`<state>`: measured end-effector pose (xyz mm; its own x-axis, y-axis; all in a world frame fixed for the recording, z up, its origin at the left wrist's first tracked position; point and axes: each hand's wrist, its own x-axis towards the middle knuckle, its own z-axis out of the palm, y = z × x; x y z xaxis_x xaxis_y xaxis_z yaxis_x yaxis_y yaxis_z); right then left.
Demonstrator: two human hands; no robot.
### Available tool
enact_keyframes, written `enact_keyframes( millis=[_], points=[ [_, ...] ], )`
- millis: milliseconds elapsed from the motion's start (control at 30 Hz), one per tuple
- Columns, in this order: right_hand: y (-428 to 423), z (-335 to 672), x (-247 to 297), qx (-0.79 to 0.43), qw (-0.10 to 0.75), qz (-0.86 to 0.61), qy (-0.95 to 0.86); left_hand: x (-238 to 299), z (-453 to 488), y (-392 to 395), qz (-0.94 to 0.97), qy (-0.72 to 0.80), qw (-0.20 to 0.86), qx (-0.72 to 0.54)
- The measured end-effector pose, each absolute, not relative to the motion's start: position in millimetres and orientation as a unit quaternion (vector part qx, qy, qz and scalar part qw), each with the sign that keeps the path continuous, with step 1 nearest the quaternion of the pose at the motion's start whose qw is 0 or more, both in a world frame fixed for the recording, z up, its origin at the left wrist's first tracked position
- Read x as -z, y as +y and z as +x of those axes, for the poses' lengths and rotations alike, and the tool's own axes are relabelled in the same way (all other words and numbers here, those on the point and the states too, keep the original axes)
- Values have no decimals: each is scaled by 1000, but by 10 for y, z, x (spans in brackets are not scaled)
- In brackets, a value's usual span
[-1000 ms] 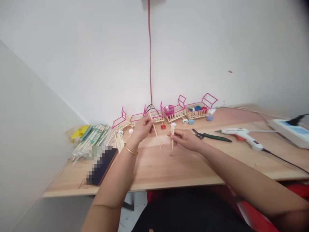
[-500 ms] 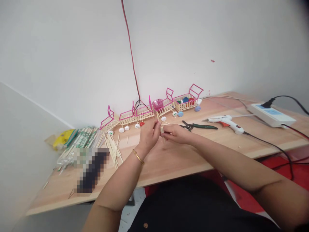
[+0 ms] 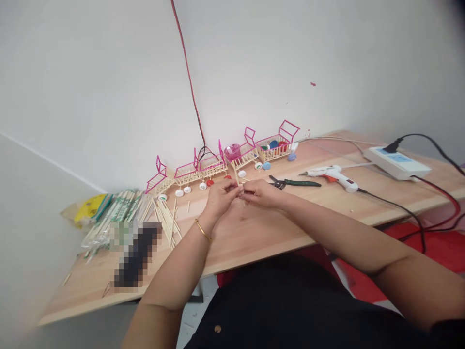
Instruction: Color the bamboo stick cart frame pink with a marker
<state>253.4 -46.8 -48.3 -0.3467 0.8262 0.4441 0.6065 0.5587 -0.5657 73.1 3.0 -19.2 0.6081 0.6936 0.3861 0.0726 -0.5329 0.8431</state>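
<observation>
Above the middle of the table, my left hand (image 3: 221, 198) and my right hand (image 3: 262, 194) meet with their fingertips together. Both are closed, pinching pale wooden sticks (image 3: 236, 173) that rise from between the fingers; their lower ends are mostly hidden. Right behind the hands stands a row of small carts made of pale sticks with pink tops, such as the cart (image 3: 244, 157) with a clear pink cup (image 3: 232, 152) in it. Bottle caps (image 3: 241, 174) serve as their wheels. Wire strippers (image 3: 296, 182) with dark green handles lie just right of my right hand.
A white glue gun (image 3: 332, 175) and a white power strip (image 3: 397, 162) lie on the right, with cables trailing over the edge. Loose sticks (image 3: 167, 220), bagged sticks (image 3: 119, 213), a yellow packet (image 3: 90, 208) and a blurred dark object (image 3: 140, 257) occupy the left. A wall stands behind.
The view has shifted slightly, so the table's things appear a little further left. My fingers have moved slightly on the sticks, and both hands remain together.
</observation>
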Motion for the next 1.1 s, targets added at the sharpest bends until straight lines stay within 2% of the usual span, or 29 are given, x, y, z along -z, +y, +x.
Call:
enact_keyframes(
  millis=[167, 367, 733, 1100],
  points=[
    [-493, 2526, 464, -173, 327, -464, -805, 182, 719, 30, 791, 246, 444, -341],
    [-505, 2516, 434, -160, 336, -442, -816, 161, 704, 20, 772, 236, 472, -354],
    [-517, 2471, 484, -156, 263, -501, -810, 251, 725, 66, 741, 239, 514, -361],
    [-488, 2462, 550, -170, 258, -507, -805, 348, 742, 99, 694, 248, 563, -373]
  ],
)
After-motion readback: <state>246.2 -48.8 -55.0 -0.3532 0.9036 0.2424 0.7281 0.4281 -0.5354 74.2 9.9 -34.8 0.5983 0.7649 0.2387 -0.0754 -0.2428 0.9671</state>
